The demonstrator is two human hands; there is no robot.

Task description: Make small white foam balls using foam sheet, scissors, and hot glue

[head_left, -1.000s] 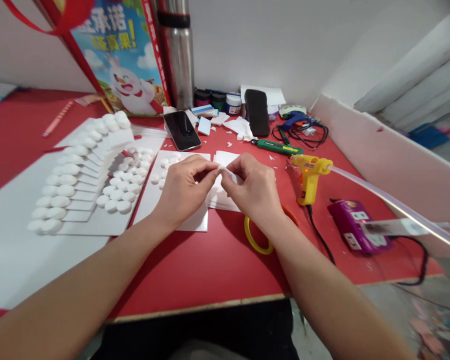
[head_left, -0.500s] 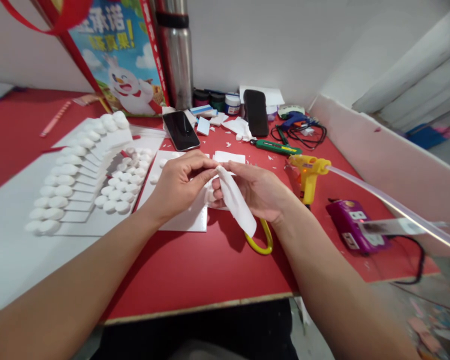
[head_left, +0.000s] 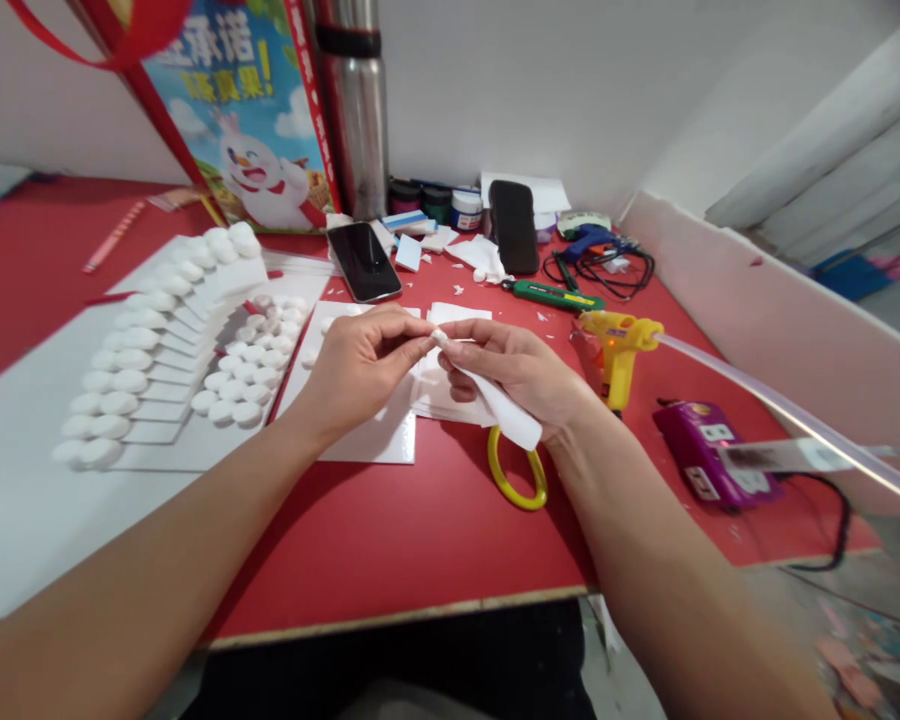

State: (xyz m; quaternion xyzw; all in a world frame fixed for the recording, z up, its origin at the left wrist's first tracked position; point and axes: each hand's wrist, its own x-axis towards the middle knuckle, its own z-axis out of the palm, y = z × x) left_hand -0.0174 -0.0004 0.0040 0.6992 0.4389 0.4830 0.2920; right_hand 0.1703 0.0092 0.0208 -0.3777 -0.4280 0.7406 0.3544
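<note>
Between my hands is a strip of thin white paper or tissue [head_left: 511,412], its upper end bunched to a small tip. My left hand [head_left: 367,362] pinches that tip between thumb and fingers. The thumb and fingers of my right hand [head_left: 506,365] close on the strip just below, and its loose end hangs toward my right wrist. Under the hands lie a white board [head_left: 379,435] with a few white discs and a stack of white sheets [head_left: 457,405]. A yellow ring-shaped handle [head_left: 519,500] lies below my right hand.
Rows of white discs [head_left: 129,382] sit on white card at left. A yellow glue gun [head_left: 619,345] and a purple box [head_left: 709,450] are at right. Behind lie two phones [head_left: 364,262], a green cutter [head_left: 555,295], paper scraps, paint jars and a steel flask [head_left: 356,120].
My right thumb and fingers have closed onto the strip near its tip. The strip's loose end has swung right, toward my wrist. My left hand is nearly still.
</note>
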